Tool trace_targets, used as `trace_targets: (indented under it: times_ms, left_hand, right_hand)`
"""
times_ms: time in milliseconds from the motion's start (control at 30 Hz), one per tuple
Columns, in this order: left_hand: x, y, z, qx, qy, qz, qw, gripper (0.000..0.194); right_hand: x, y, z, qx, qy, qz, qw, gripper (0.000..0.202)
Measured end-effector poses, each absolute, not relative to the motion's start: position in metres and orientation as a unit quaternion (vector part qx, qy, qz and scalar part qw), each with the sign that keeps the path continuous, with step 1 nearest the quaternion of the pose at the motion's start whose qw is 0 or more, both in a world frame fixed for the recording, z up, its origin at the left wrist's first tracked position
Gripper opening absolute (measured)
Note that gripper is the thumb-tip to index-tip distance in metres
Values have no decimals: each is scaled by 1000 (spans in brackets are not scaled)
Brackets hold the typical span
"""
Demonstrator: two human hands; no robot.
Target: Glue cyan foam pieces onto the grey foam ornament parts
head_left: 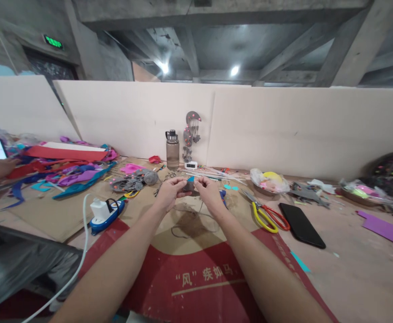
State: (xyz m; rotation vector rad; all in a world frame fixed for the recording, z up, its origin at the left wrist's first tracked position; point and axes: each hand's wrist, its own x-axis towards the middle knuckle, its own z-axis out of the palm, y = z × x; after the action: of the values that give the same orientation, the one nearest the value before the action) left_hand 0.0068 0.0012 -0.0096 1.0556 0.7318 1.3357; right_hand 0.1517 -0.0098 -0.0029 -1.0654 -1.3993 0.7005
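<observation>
On my remote feed the left hand [170, 192] pinches one side of the small grey piece [190, 186], which appears raised over the cardboard [149, 287], and the right hand [209, 193] pinches the other. I'd grip lightly by the edges, keeping its blue tip visible and the loose thread [179, 237] slack. A power strip [107, 220] crowds my left arm; scissors [257, 204], then a phone [302, 226], limit swinging right.

I have the bare left hand [168, 194] and bare right hand [210, 194] close together, fingertips almost meeting, thumbs and fingers bent in pinching grips. Behind them, the uncovered left forearm [124, 258] and uncovered right forearm [252, 251] slant apart, widening away from the hands.
</observation>
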Motion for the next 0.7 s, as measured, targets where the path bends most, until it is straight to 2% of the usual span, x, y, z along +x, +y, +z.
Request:
trace_targets:
  times_ms: [300,500,700]
  left_hand:
    - [2,4,-10,464,308,550,623,21]
    - [0,4,-8,468,308,538,630,27]
    - [3,3,-10,461,298,576,606,32]
  right_hand:
    - [155,-4,-9,-430,-603,350,574,21]
    - [157,0,-13,-407,-593,388,576,27]
    - [153,-5,-10,-433,-594,346,584,22]
